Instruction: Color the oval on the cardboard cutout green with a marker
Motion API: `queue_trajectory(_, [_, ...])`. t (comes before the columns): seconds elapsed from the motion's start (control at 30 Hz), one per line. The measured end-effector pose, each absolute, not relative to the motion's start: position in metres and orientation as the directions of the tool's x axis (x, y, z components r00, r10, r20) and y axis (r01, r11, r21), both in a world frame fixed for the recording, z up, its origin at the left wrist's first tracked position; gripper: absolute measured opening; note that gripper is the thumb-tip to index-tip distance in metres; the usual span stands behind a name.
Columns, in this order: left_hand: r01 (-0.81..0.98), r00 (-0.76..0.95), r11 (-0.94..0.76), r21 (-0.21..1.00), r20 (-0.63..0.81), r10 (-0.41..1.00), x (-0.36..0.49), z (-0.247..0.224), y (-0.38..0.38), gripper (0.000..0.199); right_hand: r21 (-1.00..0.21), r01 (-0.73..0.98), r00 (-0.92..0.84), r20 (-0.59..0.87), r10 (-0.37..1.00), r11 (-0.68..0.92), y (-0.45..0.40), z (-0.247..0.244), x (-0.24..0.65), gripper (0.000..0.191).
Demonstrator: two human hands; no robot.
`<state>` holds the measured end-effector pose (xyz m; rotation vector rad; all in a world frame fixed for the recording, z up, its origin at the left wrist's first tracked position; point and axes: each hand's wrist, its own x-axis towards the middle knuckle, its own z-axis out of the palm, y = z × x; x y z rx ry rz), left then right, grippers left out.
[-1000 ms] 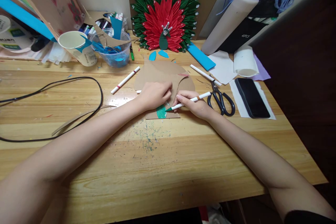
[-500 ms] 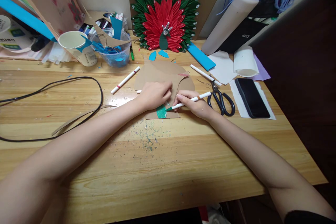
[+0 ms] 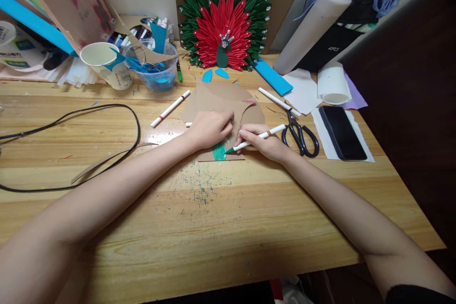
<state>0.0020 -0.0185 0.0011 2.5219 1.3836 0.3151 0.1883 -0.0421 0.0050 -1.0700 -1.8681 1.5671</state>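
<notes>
My right hand (image 3: 263, 142) is closed around a white marker (image 3: 260, 137) whose green tip touches the right edge of a green-coloured patch (image 3: 218, 152). This patch lies near the front edge of a piece of brown cardboard (image 3: 213, 92). Curled on the cardboard, my left hand (image 3: 213, 128) rests just above the patch; what its fingers hold, if anything, is hidden. Under the left hand the end of another white marker (image 3: 188, 125) sticks out.
Black scissors (image 3: 299, 135) and a phone (image 3: 342, 133) lie to the right. A black cable (image 3: 137, 128) loops at left, near a marker (image 3: 171, 109). Behind stand a paper cup (image 3: 107, 66), a plastic tub (image 3: 156, 73) and a red and green peacock craft (image 3: 224, 23).
The marker in my right hand has shifted very slightly left and down at its tip. Green now covers a little more of the patch's right side. My left hand has not moved.
</notes>
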Motion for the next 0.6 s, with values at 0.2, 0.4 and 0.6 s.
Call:
queue_trajectory(0.2, [0.791, 0.528, -0.522, 0.319, 0.075, 0.846, 0.002, 0.000, -0.019, 0.028, -0.972, 0.233, -0.584, -0.127, 0.801, 0.016, -0.042, 0.006, 0.187, 0.036])
queue_trajectory(0.4, [0.781, 0.532, -0.526, 0.336, 0.083, 0.843, 0.002, 0.003, -0.020, 0.027, -0.981, 0.183, -0.564, -0.053, 0.824, 0.062, -0.044, 0.004, 0.190, 0.034])
queue_trajectory(0.6, [0.751, 0.524, -0.505, 0.425, 0.080, 0.848, -0.002, -0.003, -0.019, 0.022, -0.917, 0.079, -0.053, 0.388, 0.920, 0.392, -0.038, -0.005, 0.190, 0.037])
